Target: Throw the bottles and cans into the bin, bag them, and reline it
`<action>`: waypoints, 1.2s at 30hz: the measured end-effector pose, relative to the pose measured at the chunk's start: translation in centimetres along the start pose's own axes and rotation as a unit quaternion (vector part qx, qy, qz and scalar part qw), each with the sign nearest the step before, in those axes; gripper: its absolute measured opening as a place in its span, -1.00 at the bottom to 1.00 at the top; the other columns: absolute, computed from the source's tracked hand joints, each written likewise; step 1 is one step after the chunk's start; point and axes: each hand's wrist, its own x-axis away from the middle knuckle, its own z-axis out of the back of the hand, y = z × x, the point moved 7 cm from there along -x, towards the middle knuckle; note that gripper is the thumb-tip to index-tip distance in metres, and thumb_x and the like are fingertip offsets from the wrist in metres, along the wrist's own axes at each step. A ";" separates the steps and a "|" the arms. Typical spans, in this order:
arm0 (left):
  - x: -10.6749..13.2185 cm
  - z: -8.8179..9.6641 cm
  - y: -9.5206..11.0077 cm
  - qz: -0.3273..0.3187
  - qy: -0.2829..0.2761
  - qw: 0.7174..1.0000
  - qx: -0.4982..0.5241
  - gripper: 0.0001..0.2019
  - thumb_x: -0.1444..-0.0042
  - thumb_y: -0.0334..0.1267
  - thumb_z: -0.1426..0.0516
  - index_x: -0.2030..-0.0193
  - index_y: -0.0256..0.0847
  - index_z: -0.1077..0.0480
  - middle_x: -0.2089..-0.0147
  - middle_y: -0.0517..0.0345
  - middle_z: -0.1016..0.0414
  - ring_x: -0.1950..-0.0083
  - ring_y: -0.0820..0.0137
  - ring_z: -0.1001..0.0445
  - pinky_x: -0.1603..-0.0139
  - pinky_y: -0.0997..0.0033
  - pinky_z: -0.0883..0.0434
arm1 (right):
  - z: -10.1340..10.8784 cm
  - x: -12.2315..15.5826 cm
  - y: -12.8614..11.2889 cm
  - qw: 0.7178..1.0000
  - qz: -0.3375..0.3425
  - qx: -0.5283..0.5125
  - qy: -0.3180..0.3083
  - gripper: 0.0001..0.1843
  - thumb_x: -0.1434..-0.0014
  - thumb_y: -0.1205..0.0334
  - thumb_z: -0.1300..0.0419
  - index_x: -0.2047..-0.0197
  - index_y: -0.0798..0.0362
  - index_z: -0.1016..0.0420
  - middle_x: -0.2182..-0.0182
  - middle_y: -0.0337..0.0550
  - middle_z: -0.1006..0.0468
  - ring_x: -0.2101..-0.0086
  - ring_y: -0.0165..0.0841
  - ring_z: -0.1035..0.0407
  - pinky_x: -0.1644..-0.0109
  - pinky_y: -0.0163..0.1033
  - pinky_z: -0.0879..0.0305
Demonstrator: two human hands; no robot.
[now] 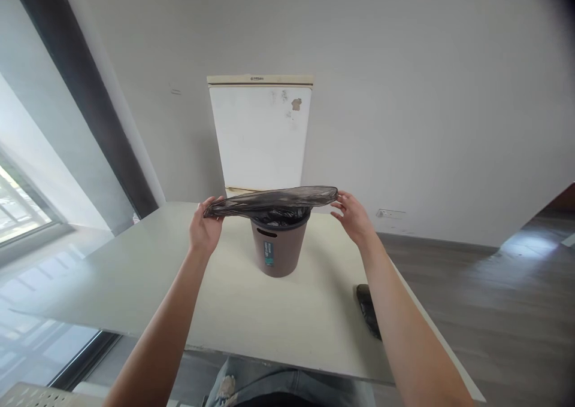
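Observation:
A small brown bin (278, 248) with a teal label stands on a pale table (148, 269). A dark, see-through plastic bag (274, 199) is stretched flat above the bin's mouth, and its lower part hangs down inside the bin. My left hand (204, 227) is closed on the bag's left end. My right hand (353, 214) pinches the bag's right end with its fingertips. Both hands are level with the bin's rim, one on each side.
A white fridge (260, 137) stands against the grey wall behind the table. A dark flat object (368, 310) lies near the table's right edge, partly hidden by my right forearm. A window (18, 215) is at the left. Grey wood floor (494, 311) lies to the right.

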 end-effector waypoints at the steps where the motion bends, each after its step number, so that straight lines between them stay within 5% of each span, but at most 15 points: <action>1: 0.3 -0.2 -0.4 -0.003 -0.022 1.000 -0.012 -0.52 -0.20 0.22 -0.30 -0.02 -0.12 -0.59 -0.21 -0.09 -0.61 -0.32 0.16 -0.51 -0.33 0.15 -0.46 | -0.5 0.4 0.7 0.999 -0.010 0.016 -0.044 -0.43 -0.04 -0.11 -0.53 -0.09 -0.19 -0.59 -0.10 -0.22 -0.61 -0.01 -0.34 -0.50 -0.02 -0.22 -0.47; 4: 1.2 -1.2 -2.5 0.010 -0.112 0.991 -0.072 -0.25 0.15 0.31 -0.48 -0.08 -0.13 -0.58 -0.27 -0.16 -0.57 -0.42 0.09 -0.43 -0.47 0.12 -0.35 | -2.2 1.7 3.5 0.983 -0.053 0.071 -0.158 -0.11 0.07 -0.23 -0.58 -0.29 -0.18 -0.50 -0.38 0.00 -0.42 -0.27 -0.11 -0.38 -0.27 0.06 -0.42; 7: 1.4 -2.1 -4.3 0.021 -0.154 0.983 -0.100 -0.16 0.29 0.25 -0.54 -0.12 -0.16 -0.58 -0.27 -0.20 -0.57 -0.47 0.00 -0.37 -0.58 0.07 -0.22 | -3.4 1.7 4.5 0.978 -0.015 0.113 -0.177 -0.04 0.10 -0.21 -0.60 -0.34 -0.23 -0.46 -0.46 0.01 -0.32 -0.40 -0.01 -0.23 -0.40 0.19 -0.27; 13: -0.7 -5.4 -2.3 -0.045 -0.129 0.989 -0.064 -0.36 -0.21 0.27 -0.28 -0.25 -0.14 -0.55 -0.44 -0.12 -0.44 -0.56 0.08 -0.26 -0.62 0.10 -0.14 | -7.2 -0.2 1.3 0.980 0.098 0.068 -0.158 -0.34 -0.11 -0.19 -0.49 -0.23 -0.16 -0.59 -0.32 -0.13 -0.54 -0.38 -0.05 -0.29 -0.53 0.12 -0.10; 18: -1.5 -8.9 0.3 -0.052 -0.113 0.992 0.021 -0.47 -0.33 0.22 -0.20 -0.18 -0.15 -0.56 -0.45 -0.13 -0.43 -0.55 0.10 -0.28 -0.55 0.11 -0.25 | -9.8 -0.8 -1.4 0.982 0.133 -0.041 -0.130 -0.61 -0.23 -0.17 -0.40 0.04 -0.10 -0.67 -0.28 -0.13 -0.56 -0.37 -0.07 -0.32 -0.50 0.12 -0.18; 20: -1.8 -9.6 0.7 -0.042 -0.092 0.993 0.068 -0.59 -0.35 0.16 -0.20 -0.06 -0.11 -0.55 -0.33 -0.07 -0.55 -0.45 0.13 -0.43 -0.46 0.08 -0.36 | -10.3 -1.0 -2.0 0.976 0.133 -0.112 -0.130 -0.66 -0.23 -0.18 -0.39 0.15 -0.11 -0.61 -0.21 -0.15 -0.62 -0.31 -0.10 -0.39 -0.47 0.13 -0.23; 22: -2.1 -9.8 0.6 -0.022 -0.060 0.991 0.115 -0.73 -0.40 0.04 -0.21 0.14 -0.12 -0.50 0.05 0.07 -0.68 -0.12 0.26 -0.65 -0.30 0.15 -0.51 | -10.1 -1.3 -2.4 0.974 0.127 -0.155 -0.102 -0.68 -0.22 -0.17 -0.39 0.24 -0.13 -0.50 0.07 -0.20 -0.69 -0.09 -0.18 -0.54 -0.39 0.13 -0.33; 24: -2.2 -10.1 0.3 0.014 -0.047 0.990 0.134 -0.75 -0.44 -0.12 -0.19 0.29 -0.15 -0.41 0.47 0.29 -0.41 0.37 0.47 -0.55 0.02 0.36 -0.58 | -10.1 -1.6 -2.6 0.979 0.111 -0.149 -0.084 -0.65 -0.23 -0.14 -0.38 0.31 -0.13 -0.38 0.42 -0.32 -0.50 0.26 -0.29 -0.52 -0.24 0.07 -0.46; 26: -2.0 -10.9 0.0 0.052 -0.060 0.990 0.118 -0.72 -0.46 -0.20 -0.15 0.34 -0.17 -0.38 0.58 0.39 -0.07 0.61 0.56 -0.21 0.36 0.52 -0.46 | -10.8 -1.9 -2.8 0.984 0.080 -0.115 -0.107 -0.63 -0.27 -0.12 -0.34 0.34 -0.12 -0.30 0.57 -0.42 -0.14 0.54 -0.39 -0.23 0.04 -0.05 -0.52; 30: -0.5 -13.7 -0.1 0.116 -0.127 0.982 0.075 -0.62 -0.48 -0.03 -0.04 0.22 -0.25 -0.51 0.45 0.23 -0.18 0.51 0.52 -0.21 0.48 0.51 -0.32 | -13.5 -1.7 -3.1 0.981 0.020 -0.060 -0.182 -0.74 -0.26 -0.04 -0.28 0.26 -0.09 -0.35 0.55 -0.44 0.08 0.59 -0.44 0.19 0.48 -0.25 -0.12; 33: 0.3 -15.6 -0.2 0.117 -0.164 0.979 -0.033 -0.69 -0.40 -0.13 -0.10 0.17 -0.29 -0.58 0.38 0.15 -0.27 0.43 0.49 -0.25 0.44 0.50 -0.30 | -15.7 -1.3 -3.2 0.973 -0.010 -0.010 -0.230 -0.78 -0.20 0.04 -0.21 0.15 -0.04 -0.43 0.51 -0.37 -0.11 0.55 -0.43 0.05 0.45 -0.23 -0.04; 36: 0.6 -16.9 -0.1 0.054 -0.198 0.956 -0.212 -0.81 -0.31 -0.25 -0.19 0.13 -0.26 -0.63 0.41 0.19 -0.32 0.43 0.49 -0.24 0.43 0.49 -0.25 | -16.8 -1.3 -2.9 0.967 -0.001 0.073 -0.243 -0.77 -0.12 0.14 -0.23 0.15 0.01 -0.43 0.48 -0.32 -0.27 0.49 -0.41 -0.11 0.37 -0.22 -0.08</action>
